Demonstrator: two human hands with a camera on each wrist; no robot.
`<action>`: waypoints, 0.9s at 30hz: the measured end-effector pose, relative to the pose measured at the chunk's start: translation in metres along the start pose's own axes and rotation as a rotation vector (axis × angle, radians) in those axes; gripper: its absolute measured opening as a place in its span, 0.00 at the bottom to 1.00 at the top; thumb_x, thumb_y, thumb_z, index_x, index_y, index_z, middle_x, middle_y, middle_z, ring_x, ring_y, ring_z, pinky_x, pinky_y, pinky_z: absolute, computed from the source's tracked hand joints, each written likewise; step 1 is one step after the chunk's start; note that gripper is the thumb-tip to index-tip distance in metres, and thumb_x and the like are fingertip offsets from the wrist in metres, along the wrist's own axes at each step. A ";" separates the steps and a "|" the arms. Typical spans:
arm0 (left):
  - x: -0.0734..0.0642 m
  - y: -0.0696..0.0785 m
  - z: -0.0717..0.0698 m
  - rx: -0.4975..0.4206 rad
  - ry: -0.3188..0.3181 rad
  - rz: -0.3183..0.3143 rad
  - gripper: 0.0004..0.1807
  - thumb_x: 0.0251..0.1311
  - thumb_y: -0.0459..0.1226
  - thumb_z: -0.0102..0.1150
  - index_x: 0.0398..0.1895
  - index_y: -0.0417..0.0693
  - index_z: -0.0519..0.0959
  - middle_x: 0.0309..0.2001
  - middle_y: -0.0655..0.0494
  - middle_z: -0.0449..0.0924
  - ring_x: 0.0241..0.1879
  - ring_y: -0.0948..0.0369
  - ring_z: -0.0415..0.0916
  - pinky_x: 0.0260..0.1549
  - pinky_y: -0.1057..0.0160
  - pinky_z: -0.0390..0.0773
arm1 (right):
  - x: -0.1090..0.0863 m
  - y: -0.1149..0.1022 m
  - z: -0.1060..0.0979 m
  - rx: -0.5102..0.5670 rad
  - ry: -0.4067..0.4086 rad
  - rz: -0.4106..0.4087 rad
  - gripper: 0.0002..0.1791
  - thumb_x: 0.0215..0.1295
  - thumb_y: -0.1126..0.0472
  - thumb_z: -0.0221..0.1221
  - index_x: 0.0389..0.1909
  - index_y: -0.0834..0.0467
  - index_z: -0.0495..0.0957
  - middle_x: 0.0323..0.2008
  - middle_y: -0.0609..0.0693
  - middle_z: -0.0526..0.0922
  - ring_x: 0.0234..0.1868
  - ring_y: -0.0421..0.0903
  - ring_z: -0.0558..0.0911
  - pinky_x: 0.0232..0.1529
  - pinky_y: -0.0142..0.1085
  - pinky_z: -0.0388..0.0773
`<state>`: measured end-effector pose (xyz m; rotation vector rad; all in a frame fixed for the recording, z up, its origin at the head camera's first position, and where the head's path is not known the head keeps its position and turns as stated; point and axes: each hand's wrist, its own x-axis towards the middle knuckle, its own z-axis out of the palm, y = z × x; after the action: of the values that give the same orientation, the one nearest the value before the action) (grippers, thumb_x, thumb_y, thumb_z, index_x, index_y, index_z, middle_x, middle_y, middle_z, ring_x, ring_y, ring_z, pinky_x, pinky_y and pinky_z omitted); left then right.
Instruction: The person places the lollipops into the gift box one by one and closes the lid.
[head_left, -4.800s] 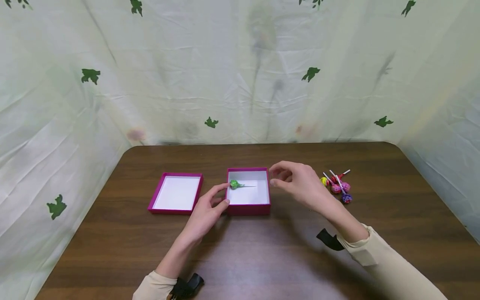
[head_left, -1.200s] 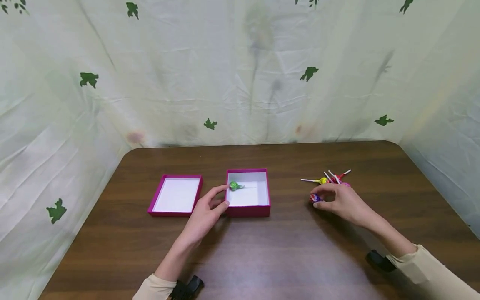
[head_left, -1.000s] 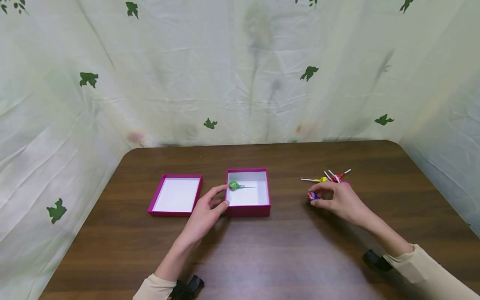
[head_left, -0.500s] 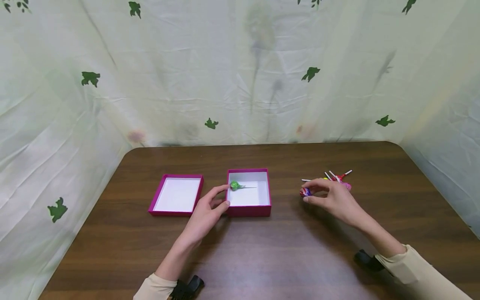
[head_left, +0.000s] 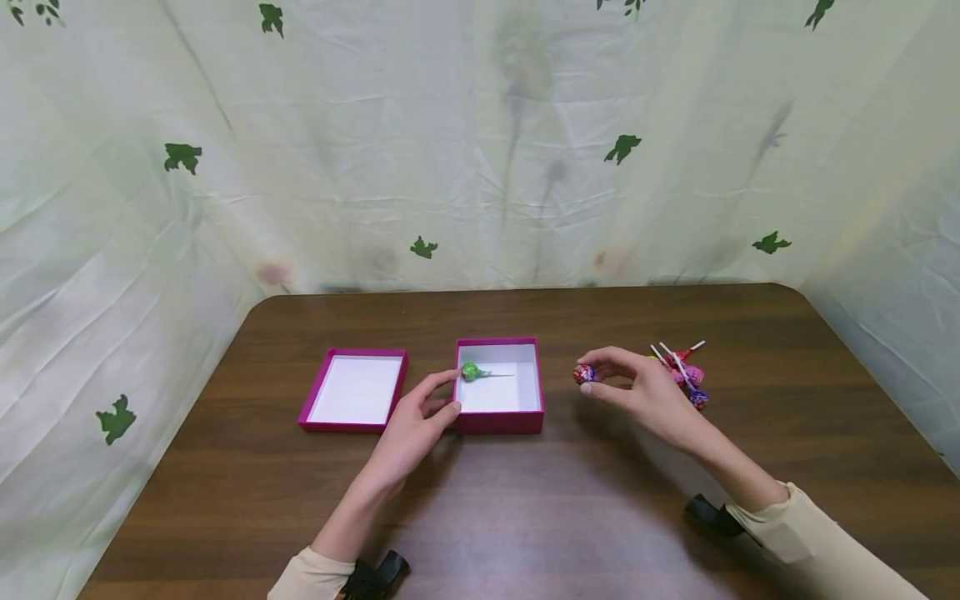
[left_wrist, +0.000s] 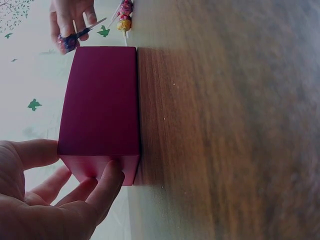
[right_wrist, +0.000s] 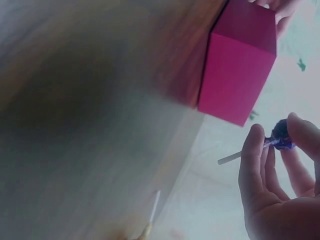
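Note:
In the head view my left hand [head_left: 412, 425] rests its fingertips and thumb against the left side of a magenta box [head_left: 498, 423], which stands uncovered. Inside the box lies a green-wrapped lollipop [head_left: 470, 372], its stick pointing right. To the box's right, my right hand [head_left: 645, 390] pinches a red-and-purple lollipop [head_left: 582, 374] by its wrapped head, above the table. The right wrist view shows the purple side of this lollipop [right_wrist: 283, 136] between thumb and fingers, its white stick slanting away past them. The left wrist view has the left fingers spread over the box's end wall [left_wrist: 100, 165].
Left of the box lies its magenta lid [head_left: 354, 390], white inside facing up. Several lollipops [head_left: 693, 377] are heaped at the right, partly behind the right hand. The brown wooden table [head_left: 525, 517] ends at a pale curtain [head_left: 337, 167] with leaf prints.
The right hand, near the box with nothing held 4.8 s ago, then took the red-and-purple lollipop at the heap. It has since carried it left and up towards the box. The left hand stays put.

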<state>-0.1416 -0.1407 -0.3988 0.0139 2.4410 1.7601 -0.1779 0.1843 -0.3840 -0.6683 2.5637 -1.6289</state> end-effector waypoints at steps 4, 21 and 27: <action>0.000 0.000 0.000 -0.002 -0.006 0.000 0.25 0.66 0.37 0.59 0.67 0.55 0.72 0.67 0.52 0.67 0.60 0.48 0.72 0.53 0.45 0.75 | 0.004 -0.007 0.006 0.032 -0.002 -0.019 0.15 0.62 0.60 0.67 0.49 0.51 0.80 0.42 0.47 0.84 0.43 0.47 0.82 0.40 0.39 0.83; 0.000 0.001 0.001 -0.024 -0.002 -0.004 0.25 0.66 0.36 0.58 0.66 0.55 0.72 0.68 0.52 0.67 0.61 0.47 0.72 0.54 0.45 0.74 | 0.025 -0.028 0.028 0.157 -0.012 -0.112 0.15 0.60 0.63 0.68 0.49 0.55 0.80 0.44 0.50 0.82 0.45 0.48 0.81 0.43 0.41 0.82; 0.000 0.002 0.001 -0.036 -0.007 -0.004 0.25 0.66 0.37 0.58 0.66 0.55 0.72 0.68 0.53 0.66 0.62 0.46 0.70 0.55 0.44 0.74 | 0.029 -0.056 0.033 0.195 -0.024 -0.111 0.15 0.60 0.72 0.65 0.48 0.65 0.79 0.43 0.55 0.83 0.45 0.52 0.80 0.44 0.40 0.82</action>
<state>-0.1411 -0.1393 -0.3968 0.0111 2.4021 1.7990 -0.1773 0.1247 -0.3444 -0.8202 2.3487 -1.8607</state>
